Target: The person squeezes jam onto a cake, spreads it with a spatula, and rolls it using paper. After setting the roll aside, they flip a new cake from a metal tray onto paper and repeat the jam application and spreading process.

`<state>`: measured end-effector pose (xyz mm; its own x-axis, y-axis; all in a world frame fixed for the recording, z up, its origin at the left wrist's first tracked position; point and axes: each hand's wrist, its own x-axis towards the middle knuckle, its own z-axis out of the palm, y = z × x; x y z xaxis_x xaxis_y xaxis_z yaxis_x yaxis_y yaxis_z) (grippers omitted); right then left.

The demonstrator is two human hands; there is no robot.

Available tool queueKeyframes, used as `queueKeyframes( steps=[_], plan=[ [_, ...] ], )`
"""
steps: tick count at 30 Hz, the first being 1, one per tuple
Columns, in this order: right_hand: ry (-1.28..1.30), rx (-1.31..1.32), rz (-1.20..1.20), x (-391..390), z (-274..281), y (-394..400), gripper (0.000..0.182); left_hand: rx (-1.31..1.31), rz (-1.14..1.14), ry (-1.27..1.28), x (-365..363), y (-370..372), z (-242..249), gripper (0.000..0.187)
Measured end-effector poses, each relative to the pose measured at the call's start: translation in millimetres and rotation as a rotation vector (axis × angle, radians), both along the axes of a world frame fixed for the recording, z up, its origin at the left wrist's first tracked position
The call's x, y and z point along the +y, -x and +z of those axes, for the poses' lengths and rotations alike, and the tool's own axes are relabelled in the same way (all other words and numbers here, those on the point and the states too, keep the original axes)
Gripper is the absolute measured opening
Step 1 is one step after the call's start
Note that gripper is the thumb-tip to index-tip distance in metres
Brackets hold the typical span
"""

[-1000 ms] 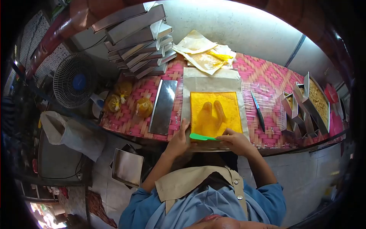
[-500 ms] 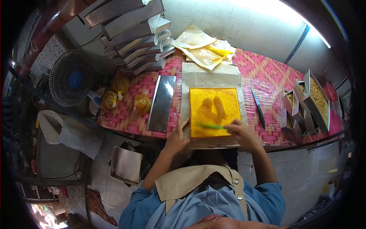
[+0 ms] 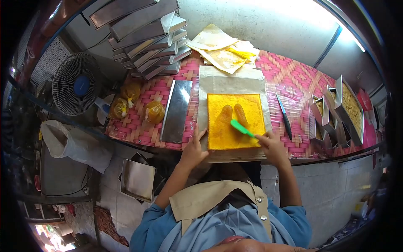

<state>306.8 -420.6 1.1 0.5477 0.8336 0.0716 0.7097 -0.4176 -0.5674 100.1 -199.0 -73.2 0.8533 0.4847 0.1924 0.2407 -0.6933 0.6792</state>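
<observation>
A square yellow cake lies on brown paper on the pink woven-pattern table. Two strips of orange-brown filling sit on its middle, with a smeared patch around the left one. My right hand is closed on the handle of a green spatula, whose blade is over the filling, at the lower end of the right strip. At the cake's lower left edge my left hand rests by the paper, fingers spread and nothing in it.
A knife lies right of the paper, a metal plate left of it. Bags of filling and a fan stand at the left. Metal tins are stacked behind; filled tins stand right. Stained papers lie at the back.
The green spatula has swung up and right, its blade now on the filling near the right strip. My right hand has shifted slightly right; my left hand stays by the cake's edge.
</observation>
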Motion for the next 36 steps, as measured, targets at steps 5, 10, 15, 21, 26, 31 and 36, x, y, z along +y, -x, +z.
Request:
queueKeyframes(
  steps=[5, 10, 15, 21, 26, 31, 36],
  plan=[
    [-0.037, 0.185, 0.187, -11.8, -8.1, 13.4, 0.026, 0.040, -0.016, 0.019, 1.6, -0.5, 2.5, 0.114],
    [-0.195, 0.114, -0.140, -25.2, -9.4, 4.7, 0.026, 0.016, 0.005, -0.040, -1.0, -1.2, 8.1, 0.111],
    [-0.035, -0.123, -0.096, -31.5, -14.7, 41.2, 0.028, 0.010, 0.009, -0.041, -1.2, -3.6, 7.9, 0.110],
    [-0.077, -0.416, -0.030, -38.5, 8.5, 30.8, 0.038, 0.033, 0.016, -0.044, 0.2, -3.4, 3.6, 0.110],
    [0.031, -0.688, -0.111, -62.2, -4.1, -16.9, 0.038, 0.062, 0.040, -0.024, 1.0, -4.2, 3.8, 0.109],
    [-0.001, -0.684, 0.095, -59.9, -21.3, -10.9, 0.034, 0.048, 0.028, -0.032, 0.2, -3.7, 2.3, 0.108],
    [0.007, -0.836, -0.077, -44.5, -2.7, -33.7, 0.034, 0.034, 0.025, -0.017, -0.9, -4.4, 3.8, 0.107]
  ],
)
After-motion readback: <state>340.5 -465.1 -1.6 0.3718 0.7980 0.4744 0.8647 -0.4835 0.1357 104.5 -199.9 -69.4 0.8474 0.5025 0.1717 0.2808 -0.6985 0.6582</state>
